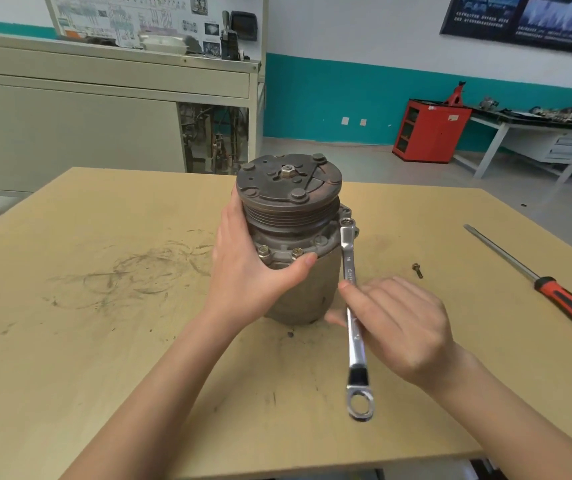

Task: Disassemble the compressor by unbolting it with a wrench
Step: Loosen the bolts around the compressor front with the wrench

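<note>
Head camera: wide scuffed table [70, 341] surface lies left; the left hand [246, 268] wraps its fingers round the upright compressor [288, 188] mid-table. The right hand [402, 327] pinches the wrench [355, 344], whose far ring sits on the compressor's flange. A loose bolt [417, 270] and a screwdriver [554, 292] lie toward the right edge.

- Compressor [295, 233]: grimy grey metal cylinder, upright on the surface [104, 341], near the middle.
- Up top, rusty clutch plate over a grooved pulley, hex nut [287, 170] dead centre.
- Two flange bolts [264, 251] seated side by side just under the pulley, near side.
- Wrench [354, 341]: bright double-ring type, stamped 10, far ring against the flange's right side, shaft slanting down toward the viewer, near ring free.
- Loose bolt [417, 270] on its side on the surface, right of the compressor, apart from it.
</note>
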Demonstrator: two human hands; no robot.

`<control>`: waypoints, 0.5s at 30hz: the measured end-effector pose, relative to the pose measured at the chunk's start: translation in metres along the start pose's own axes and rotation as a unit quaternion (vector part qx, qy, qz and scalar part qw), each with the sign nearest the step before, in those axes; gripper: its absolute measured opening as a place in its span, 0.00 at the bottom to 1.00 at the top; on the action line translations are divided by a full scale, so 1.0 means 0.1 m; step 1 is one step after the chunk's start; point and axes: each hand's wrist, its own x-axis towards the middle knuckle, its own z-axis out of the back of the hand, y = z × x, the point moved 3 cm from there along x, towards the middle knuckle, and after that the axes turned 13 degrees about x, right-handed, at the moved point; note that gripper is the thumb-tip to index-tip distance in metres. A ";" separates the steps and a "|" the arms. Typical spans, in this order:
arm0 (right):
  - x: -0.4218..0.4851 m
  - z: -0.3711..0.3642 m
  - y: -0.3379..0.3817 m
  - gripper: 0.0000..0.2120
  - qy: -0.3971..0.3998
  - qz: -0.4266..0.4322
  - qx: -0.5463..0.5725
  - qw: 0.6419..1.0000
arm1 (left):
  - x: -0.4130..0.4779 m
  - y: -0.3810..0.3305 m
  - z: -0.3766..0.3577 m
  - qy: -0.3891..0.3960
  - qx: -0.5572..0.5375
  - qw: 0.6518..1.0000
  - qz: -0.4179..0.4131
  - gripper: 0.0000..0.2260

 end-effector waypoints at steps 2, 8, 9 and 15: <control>-0.09 0.06 -0.06 0.12 -0.047 -0.074 0.057 0.995 | 0.00 -0.01 0.00 -0.001 -0.010 1.000 0.002 0.49; -0.33 0.04 -0.44 0.15 -0.311 -0.471 0.446 0.694 | 0.02 -0.02 0.01 -0.017 -0.023 1.000 0.001 0.49; -0.32 0.02 -0.57 0.17 -0.317 -0.488 0.483 0.654 | 0.02 -0.02 0.01 -0.020 -0.026 0.999 0.002 0.49; -0.20 -0.26 -1.34 0.24 -0.164 -0.548 0.636 0.518 | 0.07 -0.01 0.01 -0.026 -0.028 0.999 0.008 0.49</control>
